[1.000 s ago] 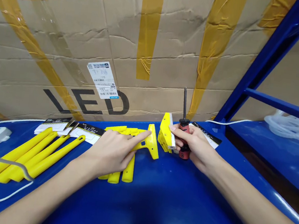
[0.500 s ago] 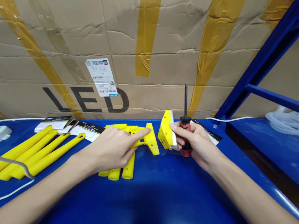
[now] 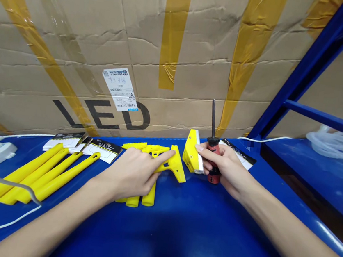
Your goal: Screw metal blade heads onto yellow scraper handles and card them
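Note:
My left hand (image 3: pixel 131 169) is closed round the grip of a yellow T-shaped scraper handle (image 3: pixel 179 170), its index finger stretched onto the wide head. Under and beside that hand lie several more yellow scraper handles (image 3: pixel 149 196), partly covered. My right hand (image 3: pixel 225 159) grips a red and black screwdriver (image 3: pixel 213 175) with its shaft pointing up. Between the thumb and fingers of the same hand is a yellow scraper head piece (image 3: pixel 193 149) with a silvery-white edge and small holes. The two yellow heads are close together but apart.
Several long yellow handles (image 3: pixel 60 177) lie at left beside printed cards (image 3: pixel 103 150). Another card (image 3: pixel 242 155) sits behind my right hand. A large cardboard box (image 3: pixel 197 65) backs the blue table (image 3: pixel 184 237). A white cable (image 3: pixel 2 224) and a blue metal frame (image 3: pixel 307 74) flank it.
The view has shifted slightly. My left hand and the scraper handle have moved a little right and toward me. Both hands keep their holds.

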A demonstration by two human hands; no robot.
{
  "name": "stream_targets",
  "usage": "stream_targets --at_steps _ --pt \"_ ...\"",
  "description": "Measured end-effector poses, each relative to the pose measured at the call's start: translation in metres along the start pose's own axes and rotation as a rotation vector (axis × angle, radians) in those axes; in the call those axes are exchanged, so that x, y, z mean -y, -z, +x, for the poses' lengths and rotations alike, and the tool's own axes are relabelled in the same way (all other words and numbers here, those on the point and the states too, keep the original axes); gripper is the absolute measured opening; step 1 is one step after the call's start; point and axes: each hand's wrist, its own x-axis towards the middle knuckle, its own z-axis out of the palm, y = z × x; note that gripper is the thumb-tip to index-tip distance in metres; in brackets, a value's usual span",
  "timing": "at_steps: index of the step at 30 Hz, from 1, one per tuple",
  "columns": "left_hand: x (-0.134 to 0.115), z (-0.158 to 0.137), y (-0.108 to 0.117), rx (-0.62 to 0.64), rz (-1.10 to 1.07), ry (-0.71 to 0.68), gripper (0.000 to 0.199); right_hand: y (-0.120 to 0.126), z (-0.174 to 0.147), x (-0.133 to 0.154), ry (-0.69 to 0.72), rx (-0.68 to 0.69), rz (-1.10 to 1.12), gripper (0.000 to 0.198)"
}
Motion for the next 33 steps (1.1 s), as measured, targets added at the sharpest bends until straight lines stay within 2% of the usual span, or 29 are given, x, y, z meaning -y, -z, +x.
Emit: stream_targets --at_steps 5,8,15,22,29,33 --pt "0.0 -0.002 0.0 -0.042 0.003 0.01 0.067 -0.001 0.0 -0.001 -0.007 -0.005 0.051 0.037" --pt "0.001 -0.002 -0.001 -0.05 0.005 0.01 0.061 -0.003 -0.002 -0.001 -0.01 0.029 0.079 0.037" --pt "0.001 -0.001 0.0 -0.068 0.017 -0.011 0.054 -0.009 -0.001 -0.011 0.01 -0.088 -0.22 0.039" --pt "0.002 -0.003 -0.001 -0.096 0.03 -0.02 0.052 -0.006 0.0 -0.005 0.039 -0.088 -0.061 0.04" --pt "0.001 -0.001 -0.002 -0.059 0.035 0.005 0.061 -0.008 -0.002 -0.002 0.033 -0.098 -0.06 0.041" --pt "0.006 -0.004 0.006 -0.073 -0.024 0.08 0.056 -0.007 -0.003 -0.001 0.044 -0.1 -0.067 0.04"
